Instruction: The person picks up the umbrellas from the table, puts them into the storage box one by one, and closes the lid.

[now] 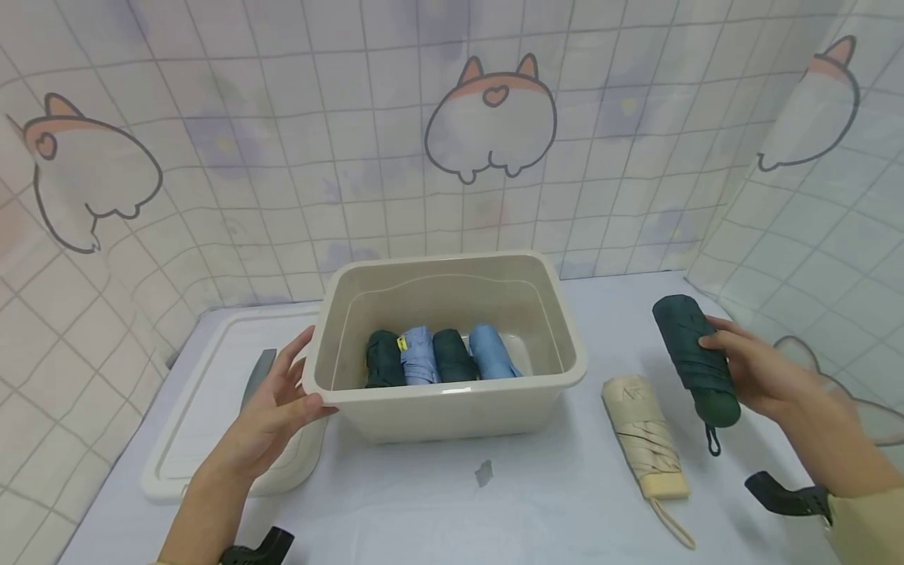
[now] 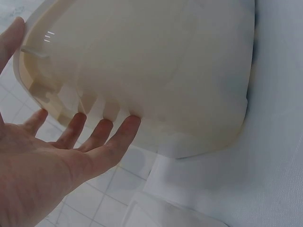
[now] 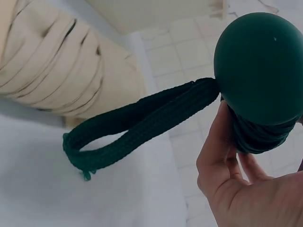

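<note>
Head view shows the right hand (image 1: pixel 756 369) with fingers curled round a folded dark green umbrella (image 1: pixel 695 359), held above the tabletop's right edge, beside a beige umbrella (image 1: pixel 644 435) lying there. The left hand (image 1: pixel 278 404), fingers straight and slightly spread, presses the left rim of the beige bin (image 1: pixel 452 408) at mid-table.

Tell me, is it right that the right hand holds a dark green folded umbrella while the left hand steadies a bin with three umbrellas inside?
Nearly: the bin holds four umbrellas, two dark green and two blue, as the head view shows.
</note>
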Action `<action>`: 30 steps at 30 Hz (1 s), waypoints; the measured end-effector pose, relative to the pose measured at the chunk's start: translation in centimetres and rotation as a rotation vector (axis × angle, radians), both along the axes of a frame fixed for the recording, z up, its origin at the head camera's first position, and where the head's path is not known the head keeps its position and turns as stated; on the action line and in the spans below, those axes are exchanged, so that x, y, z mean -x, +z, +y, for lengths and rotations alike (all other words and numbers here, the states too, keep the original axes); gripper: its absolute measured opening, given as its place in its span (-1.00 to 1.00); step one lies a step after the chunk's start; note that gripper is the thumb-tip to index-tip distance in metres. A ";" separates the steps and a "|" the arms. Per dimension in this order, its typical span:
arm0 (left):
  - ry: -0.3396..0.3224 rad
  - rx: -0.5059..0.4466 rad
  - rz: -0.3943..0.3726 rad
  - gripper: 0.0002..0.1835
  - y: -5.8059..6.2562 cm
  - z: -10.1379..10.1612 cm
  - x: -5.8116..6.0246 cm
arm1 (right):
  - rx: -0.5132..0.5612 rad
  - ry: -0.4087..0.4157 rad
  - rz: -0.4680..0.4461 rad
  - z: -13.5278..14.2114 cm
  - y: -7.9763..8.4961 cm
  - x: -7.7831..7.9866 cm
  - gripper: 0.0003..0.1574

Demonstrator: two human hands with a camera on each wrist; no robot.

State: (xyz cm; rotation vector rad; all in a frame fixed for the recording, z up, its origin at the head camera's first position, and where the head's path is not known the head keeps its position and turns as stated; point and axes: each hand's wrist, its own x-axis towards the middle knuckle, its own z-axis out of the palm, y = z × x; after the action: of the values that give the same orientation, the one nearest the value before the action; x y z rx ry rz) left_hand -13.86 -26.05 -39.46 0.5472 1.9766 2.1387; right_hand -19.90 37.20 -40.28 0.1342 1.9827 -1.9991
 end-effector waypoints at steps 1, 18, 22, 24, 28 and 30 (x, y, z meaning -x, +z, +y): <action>0.000 0.000 0.000 -0.09 0.0 0.0 0.0 | -0.004 0.003 0.007 -0.2 0.3 0.1 -0.10; -0.011 -0.015 0.005 -0.10 -0.3 -0.2 0.1 | 0.053 0.057 0.049 -4.0 5.6 2.6 -0.11; -0.020 -0.019 0.010 -0.09 -0.3 -0.2 0.2 | 0.033 0.080 0.051 -5.2 7.0 3.2 -0.11; -0.021 -0.019 0.011 -0.09 -0.3 -0.2 0.2 | 0.023 0.094 0.051 -5.8 7.7 3.5 -0.12; -0.010 -0.008 0.008 -0.10 -0.3 -0.2 0.1 | 0.019 0.110 0.060 -7.2 9.0 4.1 -0.09; -0.003 -0.003 0.005 -0.09 -0.2 -0.2 0.1 | 0.013 0.110 0.066 -7.9 9.6 4.3 -0.08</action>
State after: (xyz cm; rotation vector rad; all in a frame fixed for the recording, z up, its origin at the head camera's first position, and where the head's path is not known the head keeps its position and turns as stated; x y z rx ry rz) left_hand -13.95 -26.25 -39.70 0.5561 1.9745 2.1403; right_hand -24.23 29.27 -30.73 -0.0437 1.9710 -1.9703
